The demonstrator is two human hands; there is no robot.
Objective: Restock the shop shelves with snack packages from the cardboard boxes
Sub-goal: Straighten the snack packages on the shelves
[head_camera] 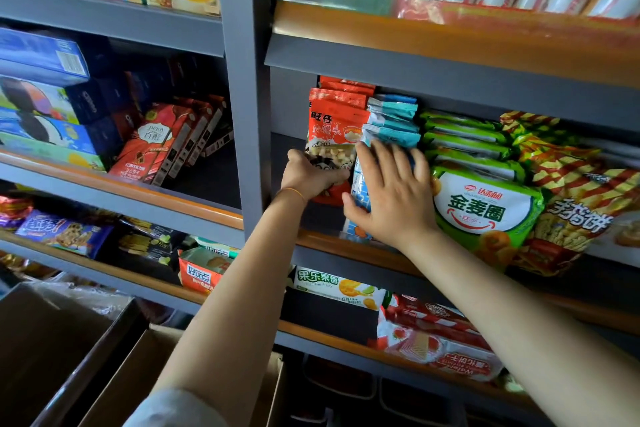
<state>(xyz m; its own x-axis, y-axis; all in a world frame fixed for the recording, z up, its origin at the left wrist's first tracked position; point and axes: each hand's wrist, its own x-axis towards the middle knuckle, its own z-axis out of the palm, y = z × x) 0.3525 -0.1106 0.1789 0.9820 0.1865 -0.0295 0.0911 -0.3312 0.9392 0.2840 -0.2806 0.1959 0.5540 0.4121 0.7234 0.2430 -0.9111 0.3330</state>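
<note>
- Step in hand, as judged: seating a red snack pouch with a clear window of small round biscuits [334, 139] at the left end of the grey metal shelf with an orange front lip [322, 239].
- Left hand [311, 177]: grip curled round the lower part of the red pouch, fingers wrapped at its bottom edge; pouch upright, near the grey shelf upright [249, 114].
- More red pouches of the same kind [346, 85] stacked behind it, so row partly filled.
- Right hand [391, 194]: fingers straight and spread, palm pressed flat against the blue-and-white snack packets [391, 125] just beside the red pouch; holds nothing, only pushes or steadies.
- Blue row leans between the red pouches and the green-and-white ring-snack bags [481, 204]; yellow-and-red striped bags [568, 204] further right.
- Likely purpose of the flat right hand: keep the blue row off the red slot while the pouch settles.
- Next move calls for: pouch base set flat on the shelf behind the lip, face forward, then release of the left grip without tipping it.
- Then right hand off the blue row slowly; slippery film packets may slump left.
- Supply: open brown cardboard boxes [114, 374] at lower left below the shelves; contents hard to tell from here.
- Task looks mid-way: shelf well filled, a gap showing left of the red pouch.
</note>
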